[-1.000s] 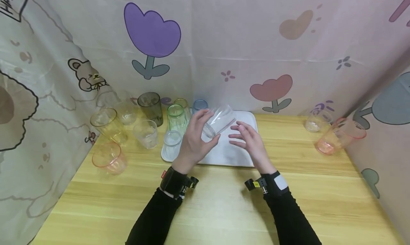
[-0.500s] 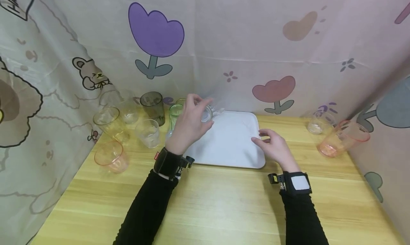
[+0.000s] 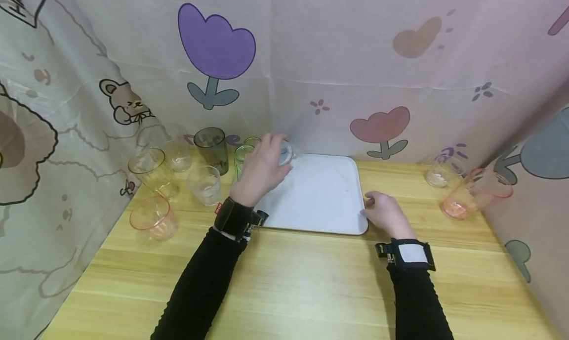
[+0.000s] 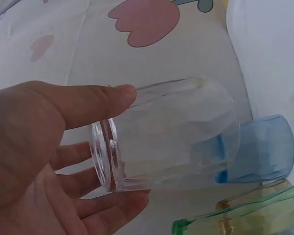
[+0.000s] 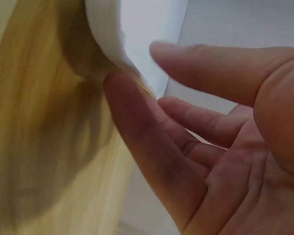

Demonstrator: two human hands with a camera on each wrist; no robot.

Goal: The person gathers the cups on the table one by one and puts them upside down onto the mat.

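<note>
My left hand [image 3: 262, 169] holds a clear glass [image 4: 171, 132] by its thick base, thumb on one side and fingers on the other. The glass is bottom up at the back of the white tray [image 3: 320, 196]. Close by in the left wrist view are a blue glass [image 4: 262, 149] and a green glass [image 4: 264, 213], the latter overlapping a yellowish one [image 4: 230, 199]. My right hand [image 3: 390, 214] is at the tray's right edge. In the right wrist view its fingertips lie along the tray's rim, and the thumb is apart above it.
Left of the tray stand a dark grey glass [image 3: 212, 152], a yellow glass [image 3: 155, 174], an orange-rimmed glass [image 3: 155, 221] and clear ones [image 3: 205, 186]. A clear glass [image 3: 440, 174] and an orange glass [image 3: 471, 196] stand right. Patterned cloth [image 3: 311, 58] hangs behind the table.
My left hand has carried the clear glass from over the tray to its back, turning it bottom up. My right hand has moved away rightward to the tray's edge.
</note>
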